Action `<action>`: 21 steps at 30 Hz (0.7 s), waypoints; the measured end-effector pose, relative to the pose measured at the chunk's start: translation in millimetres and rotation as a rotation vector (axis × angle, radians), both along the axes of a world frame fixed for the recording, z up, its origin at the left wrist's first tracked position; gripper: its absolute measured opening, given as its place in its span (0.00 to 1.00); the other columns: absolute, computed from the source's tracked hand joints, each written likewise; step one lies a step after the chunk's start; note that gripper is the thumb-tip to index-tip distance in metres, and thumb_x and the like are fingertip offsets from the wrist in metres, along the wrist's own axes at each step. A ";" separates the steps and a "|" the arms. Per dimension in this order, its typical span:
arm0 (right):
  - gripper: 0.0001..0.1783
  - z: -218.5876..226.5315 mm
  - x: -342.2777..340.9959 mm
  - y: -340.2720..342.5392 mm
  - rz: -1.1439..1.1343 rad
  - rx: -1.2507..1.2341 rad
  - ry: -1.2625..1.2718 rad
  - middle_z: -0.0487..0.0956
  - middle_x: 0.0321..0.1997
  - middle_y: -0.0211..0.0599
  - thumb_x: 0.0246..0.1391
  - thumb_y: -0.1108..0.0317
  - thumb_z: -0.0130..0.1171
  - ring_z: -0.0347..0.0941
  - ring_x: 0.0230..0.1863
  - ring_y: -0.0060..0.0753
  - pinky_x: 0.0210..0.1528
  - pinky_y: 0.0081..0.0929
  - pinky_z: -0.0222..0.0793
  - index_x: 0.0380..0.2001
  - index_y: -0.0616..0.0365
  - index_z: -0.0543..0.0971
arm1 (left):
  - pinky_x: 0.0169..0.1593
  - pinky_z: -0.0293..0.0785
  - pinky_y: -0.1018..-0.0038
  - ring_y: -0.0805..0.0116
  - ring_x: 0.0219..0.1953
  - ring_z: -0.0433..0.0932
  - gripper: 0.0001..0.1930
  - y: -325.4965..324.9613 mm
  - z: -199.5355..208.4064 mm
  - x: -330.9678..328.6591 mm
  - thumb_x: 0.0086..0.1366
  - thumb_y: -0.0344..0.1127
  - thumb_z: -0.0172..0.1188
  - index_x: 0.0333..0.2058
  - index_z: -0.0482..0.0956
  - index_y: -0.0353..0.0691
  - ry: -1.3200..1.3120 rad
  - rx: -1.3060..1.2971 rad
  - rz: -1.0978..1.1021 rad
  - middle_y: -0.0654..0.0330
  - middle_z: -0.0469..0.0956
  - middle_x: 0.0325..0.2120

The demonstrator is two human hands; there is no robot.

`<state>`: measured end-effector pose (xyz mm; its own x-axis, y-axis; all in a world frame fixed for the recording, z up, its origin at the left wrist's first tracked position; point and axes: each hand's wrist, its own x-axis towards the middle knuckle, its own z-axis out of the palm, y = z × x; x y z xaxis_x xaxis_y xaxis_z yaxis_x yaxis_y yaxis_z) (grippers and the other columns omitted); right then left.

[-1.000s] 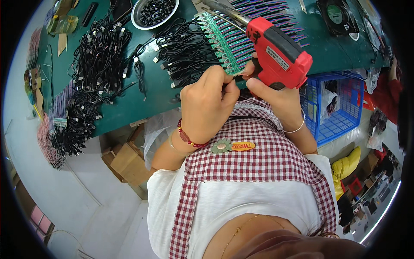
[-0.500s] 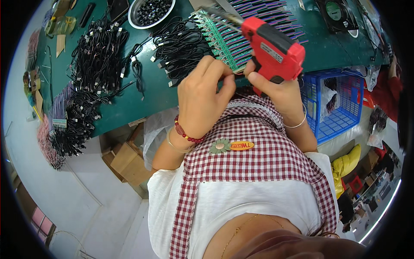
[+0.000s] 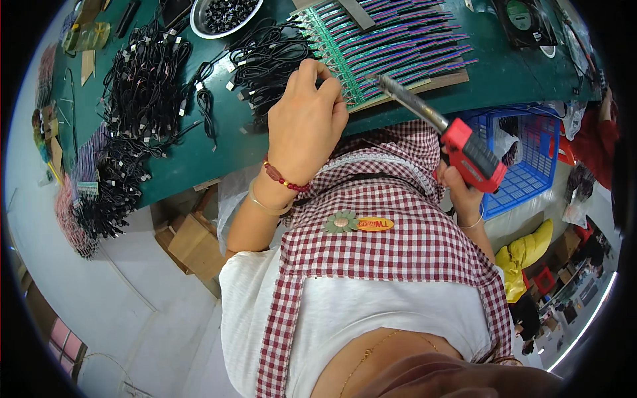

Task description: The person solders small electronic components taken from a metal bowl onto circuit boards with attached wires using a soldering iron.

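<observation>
My right hand [image 3: 459, 192] is wrapped round the grip of a red and black soldering gun [image 3: 472, 158]. Its metal barrel slants up and left, with the tip close to the near end of a row of green circuit boards [image 3: 338, 69]. Striped wires [image 3: 405, 48] run rightward from these boards. At the boards' near left end, my left hand [image 3: 306, 116] is closed with the fingers curled down. Its fingertips are hidden, so whatever they pinch does not show. Beside it lies a bundle of black USB cables [image 3: 269, 63].
A larger cable heap [image 3: 149, 86] covers the table's left part, spilling over the edge. Behind stands a white bowl [image 3: 225, 32] of small black parts. A flat metal bar [image 3: 357, 13] rests across the boards. A blue plastic basket [image 3: 531, 182] stands beyond the table's right front edge.
My right hand has drawn the soldering gun down and right, away from the boards and toward my body. My left hand has shifted slightly up and left, still closed.
</observation>
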<state>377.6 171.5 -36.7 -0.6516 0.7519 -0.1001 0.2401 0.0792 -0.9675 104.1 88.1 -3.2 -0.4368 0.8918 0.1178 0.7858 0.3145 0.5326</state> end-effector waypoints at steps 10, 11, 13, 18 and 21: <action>0.09 8.8 -2.5 -6.1 -0.004 -0.049 -0.060 0.71 0.24 0.37 0.39 0.71 0.61 0.68 0.23 0.31 0.26 0.24 0.62 0.27 0.62 0.76 | 0.27 0.71 0.70 0.62 0.30 0.73 0.04 2.4 0.3 -4.2 0.47 0.28 0.58 0.23 0.71 0.39 -0.016 -0.041 -0.052 0.62 0.69 0.33; 0.09 8.8 -2.7 -5.3 -0.003 -0.050 -0.060 0.71 0.24 0.37 0.39 0.71 0.61 0.68 0.23 0.31 0.26 0.24 0.62 0.27 0.62 0.76 | 0.27 0.71 0.70 0.62 0.30 0.73 0.04 2.1 0.6 -4.4 0.47 0.28 0.58 0.23 0.71 0.39 -0.012 -0.040 -0.060 0.62 0.69 0.33; 0.09 8.2 -3.3 -3.4 0.059 0.010 -0.072 0.72 0.25 0.37 0.40 0.71 0.61 0.68 0.23 0.32 0.26 0.24 0.62 0.27 0.61 0.76 | 0.28 0.71 0.70 0.62 0.31 0.73 0.04 2.0 1.0 -4.8 0.47 0.28 0.58 0.23 0.72 0.39 -0.008 -0.040 -0.068 0.62 0.69 0.33; 0.10 5.3 -5.4 -2.4 0.093 0.089 -0.072 0.72 0.25 0.37 0.39 0.71 0.61 0.69 0.23 0.34 0.25 0.26 0.62 0.28 0.61 0.76 | 0.29 0.72 0.70 0.62 0.31 0.73 0.04 2.4 1.4 -6.3 0.48 0.28 0.57 0.23 0.72 0.39 -0.016 -0.045 -0.085 0.62 0.68 0.32; 0.10 4.3 -4.7 -3.2 0.103 0.089 -0.086 0.72 0.25 0.37 0.38 0.70 0.61 0.69 0.23 0.34 0.26 0.26 0.63 0.28 0.60 0.76 | 0.29 0.72 0.69 0.62 0.32 0.73 0.04 3.1 1.5 -6.2 0.48 0.28 0.57 0.23 0.72 0.38 0.004 -0.046 -0.089 0.62 0.68 0.32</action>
